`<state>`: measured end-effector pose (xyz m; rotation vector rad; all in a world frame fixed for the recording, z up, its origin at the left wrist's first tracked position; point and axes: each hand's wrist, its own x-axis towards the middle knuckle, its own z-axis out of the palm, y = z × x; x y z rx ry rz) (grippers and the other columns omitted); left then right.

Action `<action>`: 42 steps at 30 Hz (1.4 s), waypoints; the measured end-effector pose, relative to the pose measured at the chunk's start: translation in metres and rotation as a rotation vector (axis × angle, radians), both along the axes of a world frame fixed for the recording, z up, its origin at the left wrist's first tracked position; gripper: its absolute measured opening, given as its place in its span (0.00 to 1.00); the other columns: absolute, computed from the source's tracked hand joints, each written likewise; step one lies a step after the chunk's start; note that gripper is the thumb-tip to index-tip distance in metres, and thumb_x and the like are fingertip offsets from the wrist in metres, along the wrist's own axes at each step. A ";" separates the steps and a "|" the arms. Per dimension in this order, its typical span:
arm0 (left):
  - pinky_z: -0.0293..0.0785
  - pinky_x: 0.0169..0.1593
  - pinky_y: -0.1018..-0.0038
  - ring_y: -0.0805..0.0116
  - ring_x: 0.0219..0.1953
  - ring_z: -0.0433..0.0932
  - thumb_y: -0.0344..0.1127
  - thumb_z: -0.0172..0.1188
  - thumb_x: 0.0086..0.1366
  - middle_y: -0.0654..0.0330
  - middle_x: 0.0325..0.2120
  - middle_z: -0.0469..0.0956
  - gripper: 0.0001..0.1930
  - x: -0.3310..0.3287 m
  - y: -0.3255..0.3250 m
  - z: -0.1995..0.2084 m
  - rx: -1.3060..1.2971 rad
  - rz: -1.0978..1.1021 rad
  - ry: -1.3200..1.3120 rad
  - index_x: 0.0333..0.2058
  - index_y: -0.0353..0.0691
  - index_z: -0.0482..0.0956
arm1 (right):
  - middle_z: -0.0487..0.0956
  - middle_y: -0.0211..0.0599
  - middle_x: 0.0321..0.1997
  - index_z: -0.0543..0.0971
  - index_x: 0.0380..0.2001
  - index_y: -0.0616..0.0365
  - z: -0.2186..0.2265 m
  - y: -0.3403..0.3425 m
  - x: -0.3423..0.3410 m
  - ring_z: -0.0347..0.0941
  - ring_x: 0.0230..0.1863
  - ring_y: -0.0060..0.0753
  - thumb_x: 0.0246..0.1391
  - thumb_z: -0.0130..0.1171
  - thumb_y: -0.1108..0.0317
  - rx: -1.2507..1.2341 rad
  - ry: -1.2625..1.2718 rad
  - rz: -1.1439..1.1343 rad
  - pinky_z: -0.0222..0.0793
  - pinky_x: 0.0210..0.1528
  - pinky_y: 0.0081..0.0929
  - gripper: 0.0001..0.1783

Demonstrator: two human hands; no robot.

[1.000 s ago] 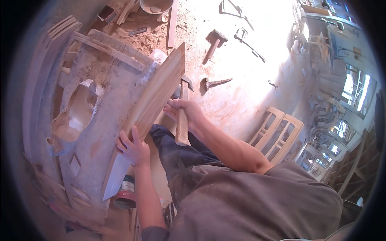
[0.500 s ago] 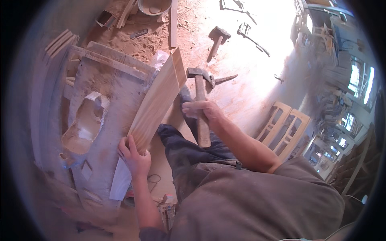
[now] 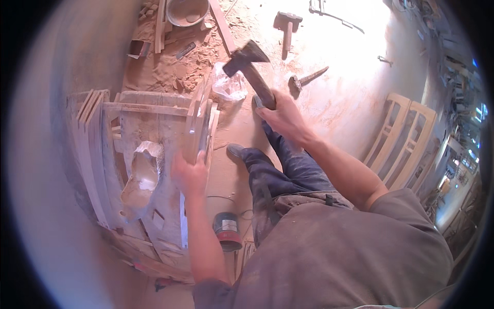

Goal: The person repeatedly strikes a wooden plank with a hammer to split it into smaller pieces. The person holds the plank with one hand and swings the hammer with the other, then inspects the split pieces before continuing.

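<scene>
A hatchet is raised in my right hand, which wraps its wooden handle. Its dark metal head is up and to the left, slightly blurred. My left hand, also blurred, grips the lower part of a pale wooden board. The board stands tilted at the right edge of a worn wooden workbench and shows mostly its narrow edge. The hatchet head is apart from the board, above and right of its far end. On the bench lies a rough-edged, hollow whitish piece.
A sledgehammer and a pointed hammer lie on the floor ahead. A bucket, wood shavings and a clear plastic bag are beyond the bench. Slatted wooden frames stand right; a dark can is near my left forearm.
My right hand has lifted the hatchet up and away, its head swinging left. The board has turned from its broad face to its narrow edge. The whole view has shifted.
</scene>
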<state>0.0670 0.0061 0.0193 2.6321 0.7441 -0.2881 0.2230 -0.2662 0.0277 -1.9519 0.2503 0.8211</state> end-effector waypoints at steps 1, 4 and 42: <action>0.77 0.49 0.49 0.37 0.44 0.81 0.35 0.79 0.52 0.43 0.39 0.83 0.24 0.022 -0.010 0.003 0.013 0.008 0.020 0.45 0.33 0.80 | 0.79 0.40 0.28 0.76 0.46 0.65 0.004 0.002 0.007 0.77 0.28 0.32 0.61 0.64 0.66 -0.036 -0.045 0.042 0.74 0.31 0.36 0.16; 0.77 0.47 0.49 0.37 0.43 0.81 0.36 0.80 0.50 0.44 0.37 0.82 0.24 0.034 -0.012 0.002 0.025 -0.029 -0.017 0.42 0.33 0.80 | 0.82 0.52 0.33 0.76 0.47 0.65 0.002 0.012 0.030 0.82 0.36 0.50 0.62 0.62 0.65 -0.150 -0.097 0.220 0.75 0.41 0.46 0.16; 0.78 0.42 0.52 0.43 0.40 0.79 0.36 0.80 0.46 0.49 0.34 0.78 0.25 0.026 -0.016 -0.015 0.181 -0.085 -0.132 0.39 0.36 0.75 | 0.77 0.33 0.24 0.71 0.41 0.64 0.054 0.016 0.079 0.74 0.18 0.23 0.63 0.65 0.75 0.194 -0.177 -0.404 0.71 0.20 0.23 0.11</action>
